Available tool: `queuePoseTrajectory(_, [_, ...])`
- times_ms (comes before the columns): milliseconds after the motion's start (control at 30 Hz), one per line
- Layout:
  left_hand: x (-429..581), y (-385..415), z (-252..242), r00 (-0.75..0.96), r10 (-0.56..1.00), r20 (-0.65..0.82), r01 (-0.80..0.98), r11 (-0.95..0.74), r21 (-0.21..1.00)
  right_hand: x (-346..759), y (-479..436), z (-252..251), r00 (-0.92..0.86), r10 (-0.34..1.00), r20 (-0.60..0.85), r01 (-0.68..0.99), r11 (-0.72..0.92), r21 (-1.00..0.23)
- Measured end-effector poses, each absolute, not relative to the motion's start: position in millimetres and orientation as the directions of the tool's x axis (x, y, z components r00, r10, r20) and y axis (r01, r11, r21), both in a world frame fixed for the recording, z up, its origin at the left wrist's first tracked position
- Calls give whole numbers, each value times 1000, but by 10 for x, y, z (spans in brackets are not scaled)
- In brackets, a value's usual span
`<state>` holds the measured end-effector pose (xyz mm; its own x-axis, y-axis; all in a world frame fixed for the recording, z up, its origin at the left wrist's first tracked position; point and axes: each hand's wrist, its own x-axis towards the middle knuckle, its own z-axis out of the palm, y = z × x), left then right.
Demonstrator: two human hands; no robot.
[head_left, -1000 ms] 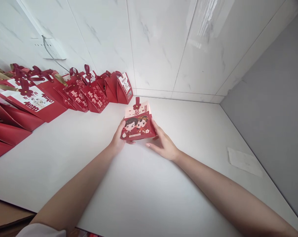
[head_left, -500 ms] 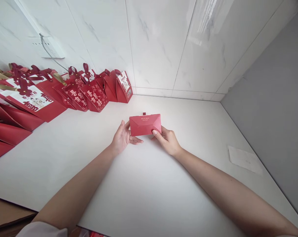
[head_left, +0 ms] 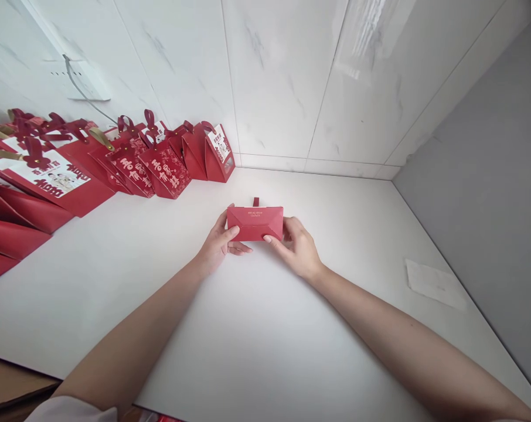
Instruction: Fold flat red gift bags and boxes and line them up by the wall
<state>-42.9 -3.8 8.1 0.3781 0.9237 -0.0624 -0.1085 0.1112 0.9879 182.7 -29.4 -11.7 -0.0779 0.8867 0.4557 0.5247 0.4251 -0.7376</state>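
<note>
A red paper gift box (head_left: 255, 224) is held above the middle of the white table, its folded bottom with small printed lettering facing me. A dark red ribbon handle (head_left: 256, 202) pokes out at its far side. My left hand (head_left: 216, 241) grips the box's left end, thumb on the bottom face and fingers beneath and behind. At the right end, my right hand (head_left: 298, 245) has its thumb on the lower near edge and its fingers curled behind the box. The far faces of the box are hidden.
Several red gift boxes (head_left: 165, 170) with ribbon handles stand along the wall at the left. A socket panel (head_left: 83, 82) with a grey cable is on the tiled wall (head_left: 274, 76). A pale flat patch (head_left: 435, 282) lies on the white table (head_left: 265, 340) at right. Cardboard (head_left: 14, 381) shows at lower left.
My left thumb has come down onto the box's bottom face, where before the hand was spread beside it. The box has shifted slightly left and tilted a little. My right hand keeps its hold.
</note>
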Motion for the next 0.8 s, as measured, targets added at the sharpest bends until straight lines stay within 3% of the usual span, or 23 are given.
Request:
queuePoseTrajectory(133, [-418, -47, 108, 368, 928, -65, -71, 98, 993, 1782, -341, -82, -42, 700, 712, 700, 530, -479])
queuePoseTrajectory(233, [-390, -85, 125, 420, 907, -38, 5, 39, 999, 1742, -399, -55, -186, 656, 732, 775, 556, -301])
queuePoseTrajectory(333, [-348, -135, 142, 458, 889, -24, 42, 6, 999, 1716, -447, -43, -302, 630, 716, 777, 598, -198])
queuePoseTrajectory(467, [-321, -163, 143, 469, 883, -11, 43, -11, 999, 1714, -470, -32, -383, 594, 707, 746, 651, -142])
queuePoseTrajectory(800, [-334, -154, 137, 430, 903, -20, 62, -8, 998, 1728, -442, -47, -387, 591, 707, 743, 655, -140])
